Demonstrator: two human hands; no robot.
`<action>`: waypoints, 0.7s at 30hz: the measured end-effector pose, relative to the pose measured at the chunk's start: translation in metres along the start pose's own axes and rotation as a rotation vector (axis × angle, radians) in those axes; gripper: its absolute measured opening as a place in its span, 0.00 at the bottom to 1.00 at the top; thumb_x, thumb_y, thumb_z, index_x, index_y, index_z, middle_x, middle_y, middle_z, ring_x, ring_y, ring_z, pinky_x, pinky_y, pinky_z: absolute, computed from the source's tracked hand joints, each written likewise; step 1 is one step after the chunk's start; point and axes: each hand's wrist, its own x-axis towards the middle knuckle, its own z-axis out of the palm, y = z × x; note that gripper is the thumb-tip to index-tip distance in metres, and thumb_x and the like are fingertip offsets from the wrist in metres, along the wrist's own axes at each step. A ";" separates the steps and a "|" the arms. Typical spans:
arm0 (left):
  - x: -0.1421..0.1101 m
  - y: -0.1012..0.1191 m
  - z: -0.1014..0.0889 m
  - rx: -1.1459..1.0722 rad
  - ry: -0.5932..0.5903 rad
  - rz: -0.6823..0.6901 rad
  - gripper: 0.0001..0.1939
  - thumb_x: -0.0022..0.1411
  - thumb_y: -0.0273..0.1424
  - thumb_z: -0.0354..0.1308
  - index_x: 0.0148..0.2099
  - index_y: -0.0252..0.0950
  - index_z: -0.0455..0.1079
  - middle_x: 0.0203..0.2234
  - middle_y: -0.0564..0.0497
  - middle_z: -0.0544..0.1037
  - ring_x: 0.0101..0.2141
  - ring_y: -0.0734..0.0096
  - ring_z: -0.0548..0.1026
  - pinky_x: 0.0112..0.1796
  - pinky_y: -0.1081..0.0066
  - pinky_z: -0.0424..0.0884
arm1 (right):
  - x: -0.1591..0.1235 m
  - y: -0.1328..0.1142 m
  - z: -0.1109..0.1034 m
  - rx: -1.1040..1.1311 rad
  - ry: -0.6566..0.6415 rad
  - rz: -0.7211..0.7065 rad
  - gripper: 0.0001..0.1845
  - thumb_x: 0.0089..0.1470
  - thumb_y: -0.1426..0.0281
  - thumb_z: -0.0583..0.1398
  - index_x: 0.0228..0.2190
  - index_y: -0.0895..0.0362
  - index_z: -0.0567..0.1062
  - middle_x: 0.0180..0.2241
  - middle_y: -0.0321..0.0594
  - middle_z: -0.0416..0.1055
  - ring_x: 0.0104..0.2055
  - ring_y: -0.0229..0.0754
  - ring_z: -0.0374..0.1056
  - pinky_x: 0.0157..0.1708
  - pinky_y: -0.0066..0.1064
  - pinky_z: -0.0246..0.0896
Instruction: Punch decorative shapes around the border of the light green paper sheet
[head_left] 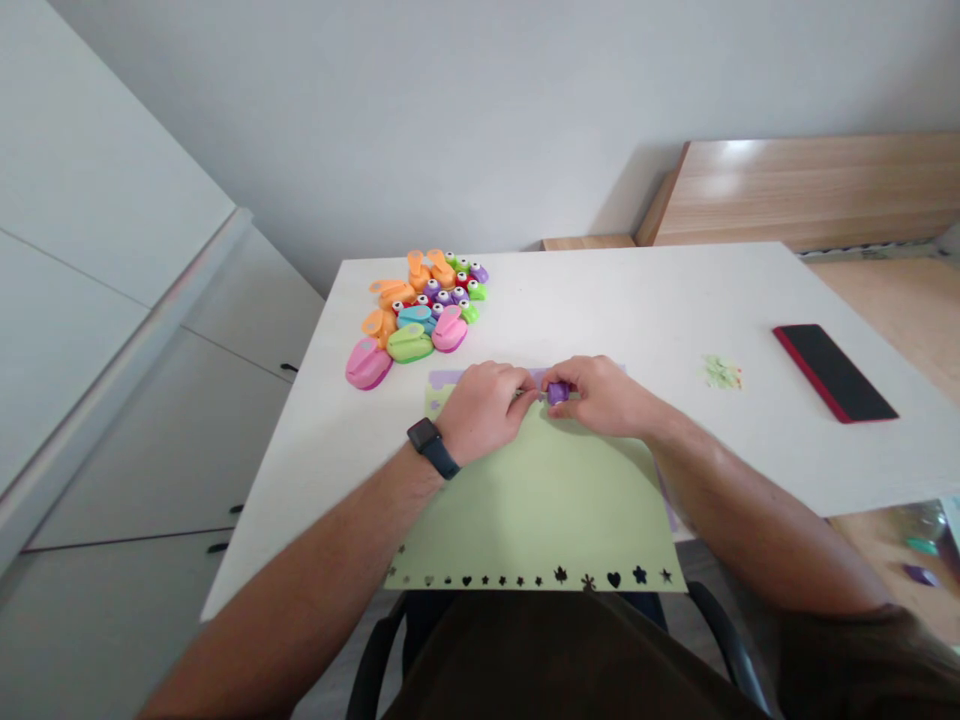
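A light green sheet of paper (555, 500) lies before me, its near edge hanging past the table and lined with punched shapes such as hearts, flowers and stars. My right hand (604, 397) grips a small purple craft punch (557, 393) at the sheet's far edge. Just left of it, my left hand (487, 402) pinches that same edge, thumb and fingers closed; the fingertips partly hide what lies between them. A purple sheet (448, 377) shows under the green one. I wear a dark watch on the left wrist.
Several colourful craft punches (410, 342) stand grouped at the table's back left. Small green paper cut-outs (722, 372) lie in a pile on the right, near a black and red case (835, 372). White cabinets flank the left side; a wall rises behind the table.
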 end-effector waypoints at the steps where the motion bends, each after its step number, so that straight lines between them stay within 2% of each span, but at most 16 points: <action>1: 0.000 0.000 0.000 0.001 -0.001 0.000 0.09 0.70 0.32 0.56 0.40 0.35 0.75 0.35 0.46 0.81 0.38 0.59 0.76 0.41 0.61 0.68 | 0.000 0.001 0.001 -0.001 0.002 0.001 0.08 0.50 0.68 0.67 0.35 0.55 0.80 0.31 0.34 0.76 0.32 0.38 0.67 0.32 0.29 0.52; 16: 0.000 -0.001 0.000 -0.025 0.004 -0.014 0.10 0.70 0.33 0.55 0.40 0.36 0.76 0.35 0.47 0.82 0.38 0.60 0.77 0.41 0.60 0.69 | 0.002 -0.004 0.001 -0.010 0.027 0.023 0.09 0.48 0.68 0.67 0.35 0.56 0.81 0.31 0.36 0.76 0.33 0.40 0.68 0.33 0.29 0.52; 19: 0.000 -0.001 -0.001 -0.074 0.027 -0.004 0.14 0.69 0.40 0.58 0.45 0.36 0.77 0.39 0.46 0.82 0.41 0.58 0.78 0.45 0.60 0.70 | 0.002 -0.002 0.002 0.010 0.032 0.001 0.10 0.49 0.70 0.65 0.36 0.56 0.81 0.31 0.36 0.77 0.33 0.40 0.68 0.33 0.29 0.52; 21: 0.000 0.001 0.000 -0.084 0.041 0.003 0.22 0.64 0.48 0.62 0.49 0.35 0.77 0.41 0.44 0.82 0.44 0.56 0.78 0.47 0.59 0.70 | 0.002 -0.001 0.003 0.019 0.033 -0.023 0.12 0.48 0.72 0.64 0.37 0.55 0.81 0.30 0.36 0.77 0.32 0.40 0.68 0.32 0.30 0.52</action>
